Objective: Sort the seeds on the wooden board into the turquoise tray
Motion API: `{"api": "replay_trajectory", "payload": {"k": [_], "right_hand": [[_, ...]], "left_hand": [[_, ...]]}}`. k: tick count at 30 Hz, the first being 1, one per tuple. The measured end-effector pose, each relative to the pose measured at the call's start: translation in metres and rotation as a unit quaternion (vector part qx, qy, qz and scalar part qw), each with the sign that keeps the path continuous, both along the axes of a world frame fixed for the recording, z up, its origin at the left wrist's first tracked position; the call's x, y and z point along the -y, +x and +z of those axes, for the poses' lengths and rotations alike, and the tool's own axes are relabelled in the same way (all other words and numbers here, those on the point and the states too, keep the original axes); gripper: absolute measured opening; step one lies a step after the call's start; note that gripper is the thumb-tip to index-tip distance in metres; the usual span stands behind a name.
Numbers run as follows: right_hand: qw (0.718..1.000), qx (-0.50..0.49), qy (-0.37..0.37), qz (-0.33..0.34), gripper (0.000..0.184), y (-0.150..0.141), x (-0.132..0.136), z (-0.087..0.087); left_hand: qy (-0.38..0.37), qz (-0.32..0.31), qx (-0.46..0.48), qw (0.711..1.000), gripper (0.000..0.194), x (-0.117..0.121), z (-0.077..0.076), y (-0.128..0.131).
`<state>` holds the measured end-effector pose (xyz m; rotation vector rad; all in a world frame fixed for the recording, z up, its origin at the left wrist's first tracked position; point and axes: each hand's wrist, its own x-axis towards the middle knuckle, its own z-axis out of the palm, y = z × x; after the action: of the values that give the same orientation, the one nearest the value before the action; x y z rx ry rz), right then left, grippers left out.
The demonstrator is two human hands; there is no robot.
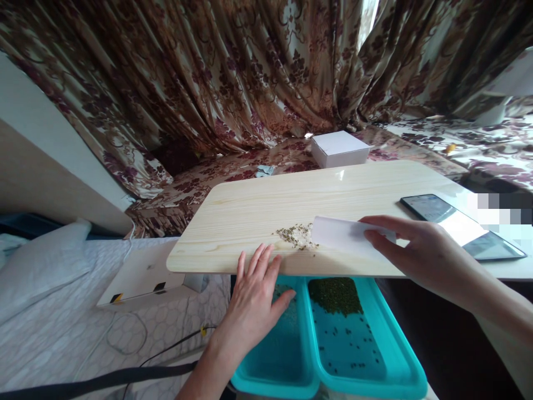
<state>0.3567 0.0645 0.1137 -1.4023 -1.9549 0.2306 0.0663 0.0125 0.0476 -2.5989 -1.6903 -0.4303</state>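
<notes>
A small scatter of mixed beans and pale grains (pixel 293 235) lies on the light wooden tabletop (pixel 258 205). My right hand (pixel 416 244) pinches a white sheet of paper or card (pixel 339 232), whose left edge touches the scatter. My left hand (pixel 258 294) rests by the table's front edge, fingers spread on the surface, just below the scatter and holding nothing. Under that edge stands a turquoise tray (pixel 402 339) with a heap of green beans (pixel 336 294) at its far end and several loose ones. A second turquoise tray (pixel 275 383) with some pale grains is partly hidden by my left hand.
A tablet (pixel 425 205) lies at the right of the table. Behind the table sits a white box (pixel 341 145) before patterned curtains (pixel 233 72). To the left, a flat carton (pixel 141 278), cables and a pillow (pixel 45 266) lie on a bed.
</notes>
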Motion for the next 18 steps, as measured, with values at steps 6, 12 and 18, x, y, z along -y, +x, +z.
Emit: {"api": "replay_trajectory", "payload": {"k": [6,12,18], "right_hand": [[0.998,-0.026,-0.053,0.028,0.035,-0.0045,0.0061,0.0046],[0.999,-0.011,-0.038,0.022,0.034,-0.0040,0.0044,0.0042],[0.998,0.019,-0.045,0.045,0.034,-0.0082,0.0041,0.0084]], "left_hand": [[0.005,-0.004,-0.001,1.000,0.050,-0.0004,-0.0017,0.0001],[0.008,-0.003,0.002,1.000,0.052,0.0002,-0.0019,-0.0008],[0.004,-0.003,0.000,1.000,0.050,0.0004,-0.0016,-0.0007]]}}
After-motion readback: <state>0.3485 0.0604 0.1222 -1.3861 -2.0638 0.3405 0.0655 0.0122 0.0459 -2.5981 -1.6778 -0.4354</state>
